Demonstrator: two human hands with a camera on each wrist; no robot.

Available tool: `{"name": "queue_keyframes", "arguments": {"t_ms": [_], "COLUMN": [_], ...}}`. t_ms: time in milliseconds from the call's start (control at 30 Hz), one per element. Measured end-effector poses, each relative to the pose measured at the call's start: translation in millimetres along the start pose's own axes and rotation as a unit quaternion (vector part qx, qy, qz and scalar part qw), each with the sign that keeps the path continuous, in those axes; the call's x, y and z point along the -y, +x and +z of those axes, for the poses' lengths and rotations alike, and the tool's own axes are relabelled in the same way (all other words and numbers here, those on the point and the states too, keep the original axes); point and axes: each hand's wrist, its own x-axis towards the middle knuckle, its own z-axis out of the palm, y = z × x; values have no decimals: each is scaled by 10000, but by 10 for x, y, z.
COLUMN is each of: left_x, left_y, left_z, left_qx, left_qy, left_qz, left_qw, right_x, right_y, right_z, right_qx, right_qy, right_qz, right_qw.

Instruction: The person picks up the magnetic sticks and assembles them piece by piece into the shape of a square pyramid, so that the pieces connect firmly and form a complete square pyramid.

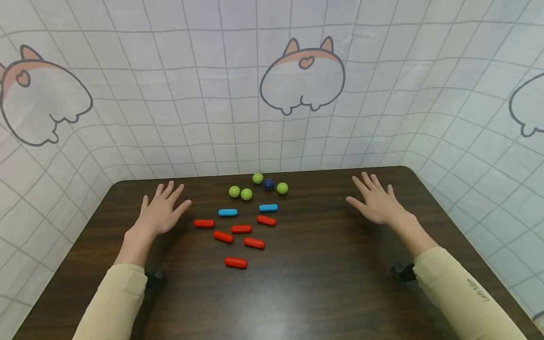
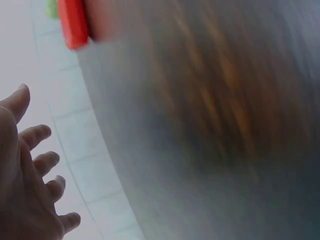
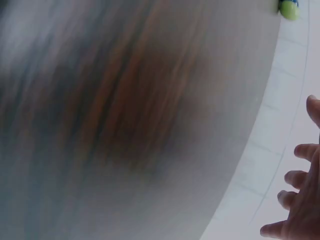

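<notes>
My left hand is held over the left part of the dark wooden table, its fingers spread and nothing in it. On the right side my right hand is spread the same way and touches none of the small pieces. Nearest the left hand lies a red capsule-shaped piece; several more like it, one at the front, are scattered to its right. Behind them lie two light-blue sticks, a left one and a right one. In the left wrist view the left hand shows spread fingers, as does the right hand in its view.
Several green balls, one of them at the right, and a dark blue ball sit near the table's back edge. A white grid-patterned cloth with cartoon animal drawings stands behind and along both sides.
</notes>
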Motion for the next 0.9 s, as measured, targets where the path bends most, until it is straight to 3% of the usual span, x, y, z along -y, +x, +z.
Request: {"name": "queue_keyframes", "arguments": {"t_ms": [367, 600, 767, 900], "left_x": [-367, -513, -583, -668], "left_y": [-25, -30, -12, 4], "left_z": [69, 174, 212, 222], "left_qx": [-191, -199, -186, -222], "left_qy": [-330, -618, -967, -1337], "left_qz": [431, 666, 810, 934], "left_qw": [9983, 9957, 9918, 9864], "right_x": [311, 411, 468, 517], "right_y": [91, 162, 207, 254], "right_z": [94, 170, 217, 231], "right_qx": [-52, -1, 52, -43], "right_qy": [-77, -108, 385, 998], "right_qz": [-428, -688, -768, -1033], "right_qw": [9990, 9976, 9963, 9896]}}
